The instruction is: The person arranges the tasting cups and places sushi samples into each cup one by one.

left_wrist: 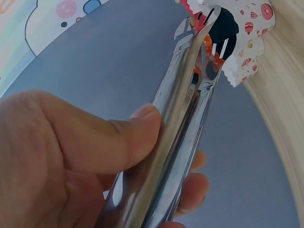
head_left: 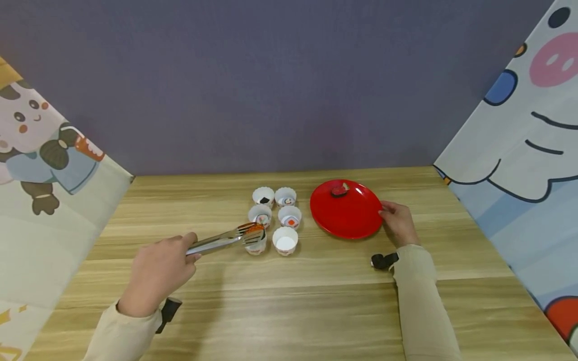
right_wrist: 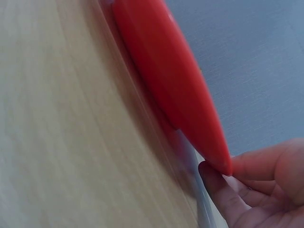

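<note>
My left hand [head_left: 162, 265] grips metal serving tongs [head_left: 213, 244], thumb on one arm and fingers on the other. Between the tong heads sits a dark piece topped with orange beads, like roe sushi [left_wrist: 218, 56]. It is right at the scalloped rim of the front-left paper cup [head_left: 256, 249], and the tong heads partly hide it. On the right, my right hand [head_left: 399, 223] pinches the rim of a round red plate [head_left: 347, 216] between thumb and fingers. A small red-and-dark piece [head_left: 339, 190] lies toward the plate's far side.
Several white paper cups stand in two columns. The back-left cup [head_left: 263, 195] holds a black piece, the middle-left cup [head_left: 260, 216] a round roll, and the middle-right cup [head_left: 289, 217] an orange-centred piece. The front-right cup [head_left: 285, 240] shows white inside. A grey wall [head_left: 280, 100] rises behind.
</note>
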Demonstrator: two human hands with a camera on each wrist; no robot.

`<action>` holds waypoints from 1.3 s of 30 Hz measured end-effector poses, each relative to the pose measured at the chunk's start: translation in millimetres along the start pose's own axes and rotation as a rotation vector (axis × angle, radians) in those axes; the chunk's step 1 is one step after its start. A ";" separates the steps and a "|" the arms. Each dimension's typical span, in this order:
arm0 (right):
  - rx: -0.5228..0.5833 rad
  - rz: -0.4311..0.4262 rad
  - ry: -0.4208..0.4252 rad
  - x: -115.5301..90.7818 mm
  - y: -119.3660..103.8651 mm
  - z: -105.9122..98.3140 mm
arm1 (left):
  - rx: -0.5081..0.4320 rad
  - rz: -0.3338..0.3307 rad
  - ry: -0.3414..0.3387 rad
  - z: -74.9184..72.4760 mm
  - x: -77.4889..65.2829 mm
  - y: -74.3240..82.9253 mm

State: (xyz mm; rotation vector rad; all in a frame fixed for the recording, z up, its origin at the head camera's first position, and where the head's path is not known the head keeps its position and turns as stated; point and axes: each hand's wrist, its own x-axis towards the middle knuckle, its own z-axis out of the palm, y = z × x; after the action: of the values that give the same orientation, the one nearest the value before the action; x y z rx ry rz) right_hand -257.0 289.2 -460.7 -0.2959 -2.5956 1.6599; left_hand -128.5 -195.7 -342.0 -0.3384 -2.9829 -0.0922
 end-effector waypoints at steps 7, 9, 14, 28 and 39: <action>0.004 -0.003 0.011 0.8 1.1 1.1 | -0.006 0.000 0.006 5.0 1.3 -0.3; 0.005 -0.009 0.010 0.8 1.4 1.2 | -0.006 0.002 0.010 6.0 1.7 -0.3; 0.006 -0.006 0.004 0.7 2.6 1.2 | -0.008 0.006 0.001 6.1 3.3 1.3; 0.014 0.001 0.008 0.8 1.0 1.9 | 0.006 -0.017 -0.041 2.6 8.7 6.7; 0.018 0.006 0.012 1.5 2.7 1.1 | 0.040 0.015 -0.042 -1.5 12.0 10.0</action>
State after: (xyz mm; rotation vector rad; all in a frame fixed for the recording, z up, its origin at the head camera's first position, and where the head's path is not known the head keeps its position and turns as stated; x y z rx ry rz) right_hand -258.3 289.6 -463.7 -0.3119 -2.5724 1.6764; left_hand -137.7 -183.4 -338.3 -0.3625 -3.0184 -0.0235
